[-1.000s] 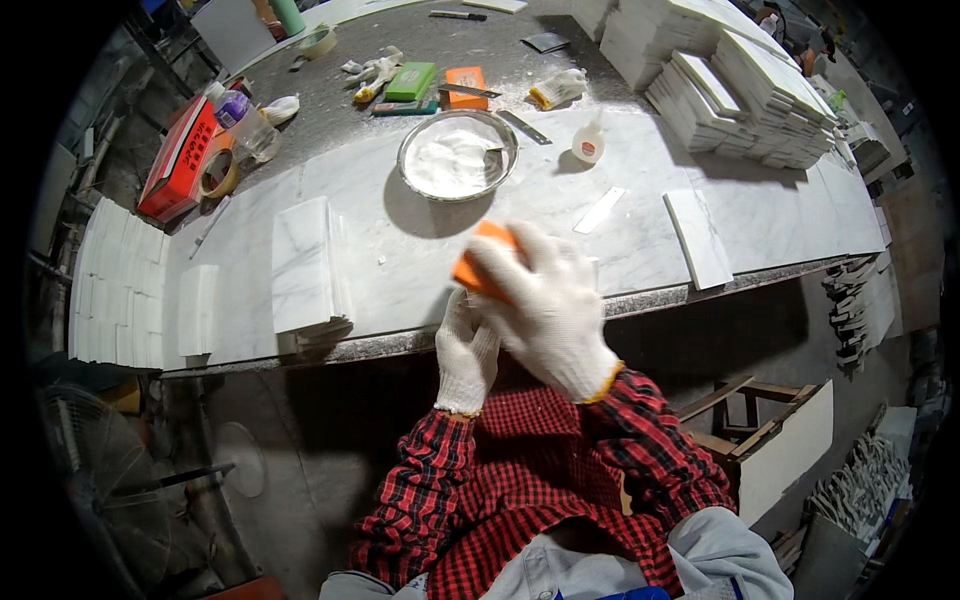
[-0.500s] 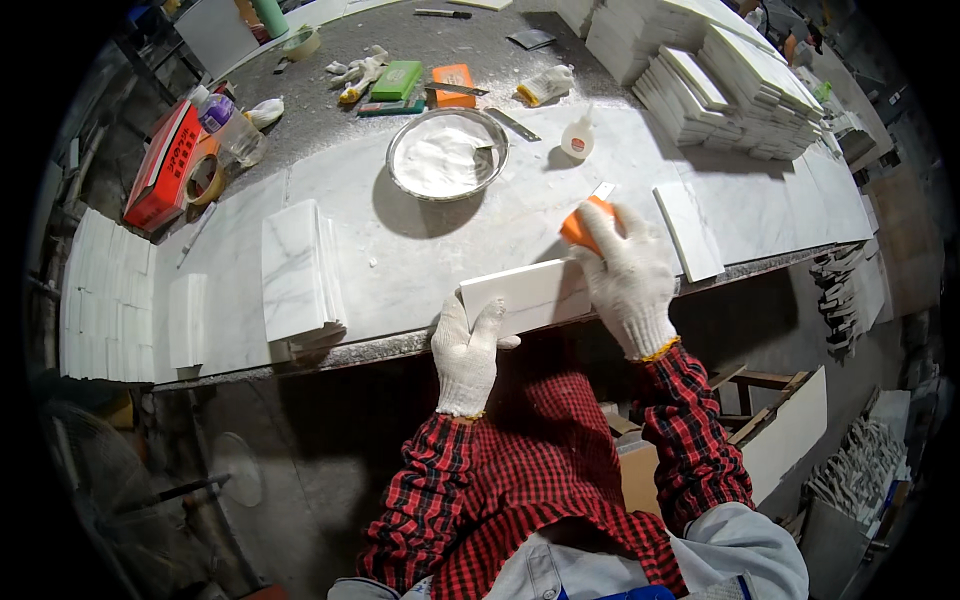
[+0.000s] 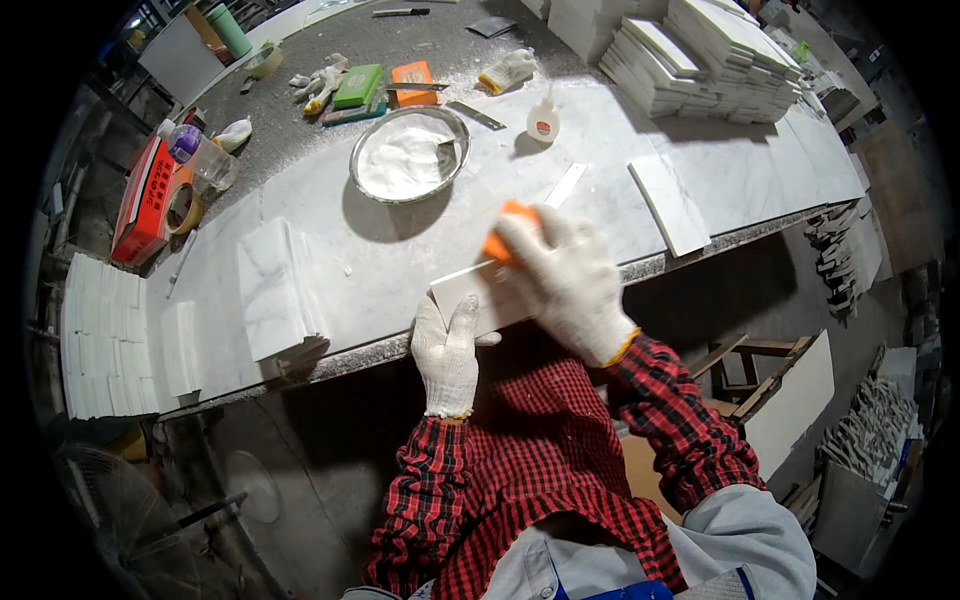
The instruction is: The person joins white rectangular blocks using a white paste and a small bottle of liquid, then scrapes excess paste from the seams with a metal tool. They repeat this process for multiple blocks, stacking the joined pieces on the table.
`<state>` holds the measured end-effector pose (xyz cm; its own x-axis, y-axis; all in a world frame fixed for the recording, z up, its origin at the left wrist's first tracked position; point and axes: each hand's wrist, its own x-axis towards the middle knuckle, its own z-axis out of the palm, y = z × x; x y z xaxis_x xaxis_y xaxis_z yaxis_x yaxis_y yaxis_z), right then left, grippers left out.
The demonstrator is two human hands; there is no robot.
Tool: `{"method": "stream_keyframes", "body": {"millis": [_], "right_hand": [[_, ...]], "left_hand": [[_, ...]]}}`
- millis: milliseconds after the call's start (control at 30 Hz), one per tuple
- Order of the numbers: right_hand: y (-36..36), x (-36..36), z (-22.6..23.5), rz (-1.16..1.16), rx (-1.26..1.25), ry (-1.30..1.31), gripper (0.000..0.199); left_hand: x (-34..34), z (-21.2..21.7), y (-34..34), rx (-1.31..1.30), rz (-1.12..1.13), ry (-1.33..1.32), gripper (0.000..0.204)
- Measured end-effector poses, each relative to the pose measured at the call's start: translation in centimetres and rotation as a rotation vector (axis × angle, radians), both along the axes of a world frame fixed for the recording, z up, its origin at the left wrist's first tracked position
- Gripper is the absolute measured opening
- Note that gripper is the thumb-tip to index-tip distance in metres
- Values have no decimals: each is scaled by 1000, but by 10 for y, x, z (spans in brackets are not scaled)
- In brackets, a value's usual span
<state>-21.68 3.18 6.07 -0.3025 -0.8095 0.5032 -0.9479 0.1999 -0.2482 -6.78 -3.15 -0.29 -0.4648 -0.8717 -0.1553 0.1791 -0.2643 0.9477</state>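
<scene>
My left hand (image 3: 447, 352), in a white glove, grips the lower left end of a white marble tile (image 3: 472, 293) held at the front edge of the stone worktop (image 3: 600, 130). My right hand (image 3: 567, 281), also gloved, presses an orange sanding block (image 3: 507, 232) onto the tile's upper face near its middle. Most of the block is hidden under my fingers. Red plaid sleeves cover both forearms.
A metal bowl of white powder (image 3: 408, 155) and a small glue bottle (image 3: 542, 118) stand behind the tile. A stack of tiles (image 3: 276, 296) lies to the left, a loose tile (image 3: 668, 202) to the right, tall tile stacks (image 3: 700, 55) at back right, a red box (image 3: 143, 198) at far left.
My right hand with the orange block slid right along the tile to its far end, then back left toward the middle. My left hand stays on the tile's left end.
</scene>
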Motion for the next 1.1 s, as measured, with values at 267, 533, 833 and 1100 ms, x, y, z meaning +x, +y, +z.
{"method": "stream_keyframes", "body": {"millis": [267,533,833,1100], "right_hand": [[27,-100,-20,-258,-85,151,47],[22,-85,-23,-314,-148,271,49],[40,13,-14,8,-398,-1354,33],[28,-35,3,429,181,-620,30]], "left_hand": [[2,21,-5,93,-49,-61,36],[24,27,26,558,7,439,37],[11,17,71,426,-285,396,63],[8,74,-11,-110,-545,-62,57]]}}
